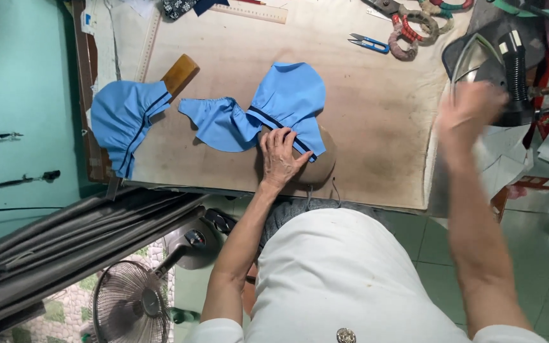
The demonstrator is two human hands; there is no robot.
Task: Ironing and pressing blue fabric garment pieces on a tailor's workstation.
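My left hand (280, 155) presses flat on a blue fabric piece (268, 109) with a dark stripe, which lies over a rounded brown pressing pad (323, 171) on the worn work table (376, 121). My right hand (468, 111) is blurred, fingers apart, just in front of a dark clothes iron (500, 67) at the table's right edge; whether it touches the iron I cannot tell. A second blue fabric piece (122, 117) lies at the table's left end, partly over a wooden block (180, 73).
Blue-handled thread snips (368, 43), wrapped scissors handles (414, 28) and a long ruler (249, 13) lie at the table's far side. Dark folded cloth (65, 244) and an electric fan (131, 302) are below left. Tiled floor lies to the right.
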